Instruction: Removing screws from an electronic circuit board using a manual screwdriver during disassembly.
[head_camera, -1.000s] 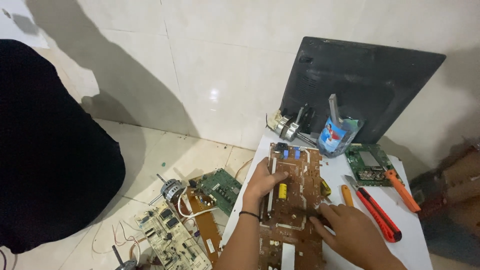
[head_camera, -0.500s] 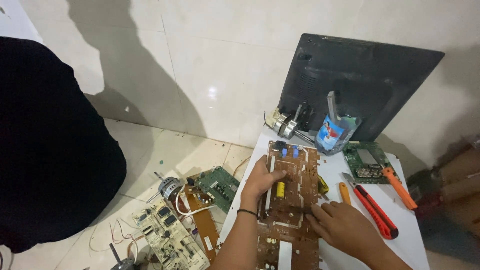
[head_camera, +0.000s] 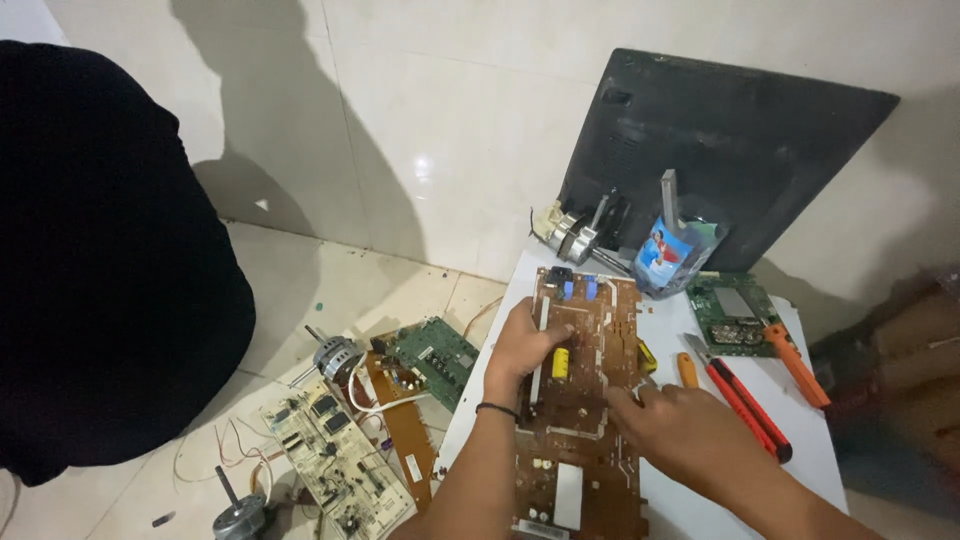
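board (head_camera: 583, 400) flat on white table (head_camera: 800, 440), same spot as 1 s ago | left hand (head_camera: 525, 345) fingers still curled on its left edge by yellow part (head_camera: 560, 362) | right hand (head_camera: 690, 435) slid slightly, fingertips pressed together on right edge | pliers (head_camera: 745, 400) untouched

The brown circuit board (head_camera: 585, 400) runs off the bottom edge of the frame at centre; its lower end is not visible. The left hand (head_camera: 525, 345) covers part of the board's left margin, and the right hand (head_camera: 690, 435) covers its right margin at mid-height; what the right fingertips touch cannot be made out. Both forearms are cut off at the bottom edge. A large dark shape (head_camera: 100, 260) at the left is cropped by the left edge and shows no detail. The right edge holds a blurred brownish object (head_camera: 915, 370), unidentifiable. Component markings on the boards are too small to tell.
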